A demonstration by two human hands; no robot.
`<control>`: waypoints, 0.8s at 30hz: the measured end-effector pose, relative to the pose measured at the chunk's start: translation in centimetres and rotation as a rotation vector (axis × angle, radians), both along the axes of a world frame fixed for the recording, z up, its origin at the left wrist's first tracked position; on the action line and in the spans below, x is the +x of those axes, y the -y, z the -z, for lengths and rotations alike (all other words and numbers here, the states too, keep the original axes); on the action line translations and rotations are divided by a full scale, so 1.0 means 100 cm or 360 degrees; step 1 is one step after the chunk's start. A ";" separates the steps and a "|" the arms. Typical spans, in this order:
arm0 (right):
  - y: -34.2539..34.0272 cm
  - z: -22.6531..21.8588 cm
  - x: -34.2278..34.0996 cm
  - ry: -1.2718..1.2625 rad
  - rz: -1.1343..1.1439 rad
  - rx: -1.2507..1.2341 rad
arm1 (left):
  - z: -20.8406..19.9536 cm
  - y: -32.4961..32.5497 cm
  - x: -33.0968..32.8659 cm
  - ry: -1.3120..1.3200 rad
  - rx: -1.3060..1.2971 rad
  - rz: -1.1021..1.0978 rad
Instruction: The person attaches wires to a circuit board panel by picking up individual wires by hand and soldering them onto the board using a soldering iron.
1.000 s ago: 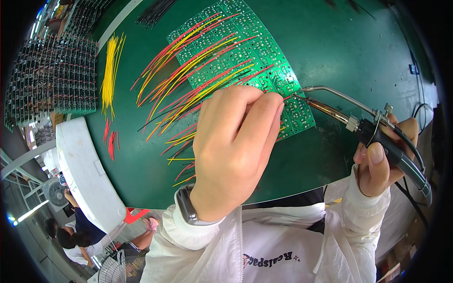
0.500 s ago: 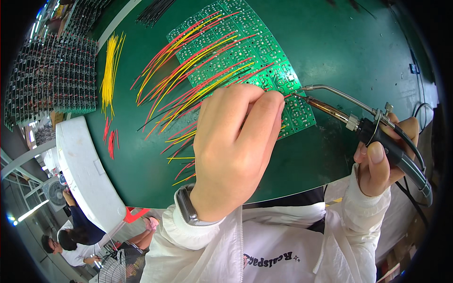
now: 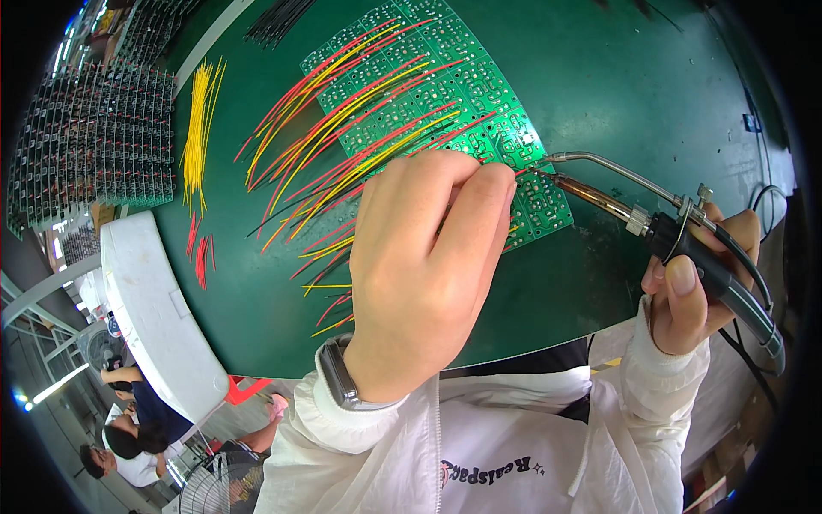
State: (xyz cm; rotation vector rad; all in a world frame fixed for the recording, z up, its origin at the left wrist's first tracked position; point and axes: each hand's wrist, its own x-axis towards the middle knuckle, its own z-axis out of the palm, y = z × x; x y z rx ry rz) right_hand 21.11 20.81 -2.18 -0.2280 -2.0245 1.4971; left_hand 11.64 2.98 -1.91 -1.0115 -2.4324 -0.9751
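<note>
My left hand (image 3: 428,265), a watch on its wrist, is closed in a pinch over the green circuit board panel (image 3: 484,81). A short red wire end (image 3: 521,174) sticks out past its fingertips; the rest of that wire is hidden under the hand. My right hand (image 3: 681,300) grips the black handle of a soldering iron (image 3: 709,272) with a thin curved metal feed tube (image 3: 612,163). Iron tip and tube end meet the board right beside the red wire end. Rows of red, yellow and black wires (image 3: 342,107) stand on the panel, leaning left.
Loose yellow wires (image 3: 196,137) and short red wire pieces (image 3: 201,261) lie on the green table (image 3: 659,94) at left. Black wires (image 3: 278,21) lie at the far edge. Stacked boards (image 3: 90,137) and a white stool-like surface (image 3: 154,291) stand left. A cable (image 3: 753,128) runs along the right.
Both hands and the iron stay almost in place, its tip still at the red wire end. In the background at lower left, other people have shifted their arms and posture.
</note>
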 end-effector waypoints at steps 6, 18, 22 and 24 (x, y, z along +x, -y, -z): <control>0.005 -0.005 -0.002 0.0029 0.0014 -0.0224 | -0.001 0.000 0.000 -0.0011 -0.0026 -0.0004; 0.004 -0.006 -0.008 -0.0059 0.0034 -0.0297 | -0.009 0.007 0.000 0.0017 -0.0003 -0.0011; 0.003 -0.005 -0.007 -0.0041 0.0098 -0.0275 | -0.022 0.042 -0.001 0.0109 -0.0075 -0.0346; 0.001 -0.007 -0.008 -0.0070 0.0061 -0.0250 | -0.034 0.087 -0.007 0.0182 -0.0065 -0.0918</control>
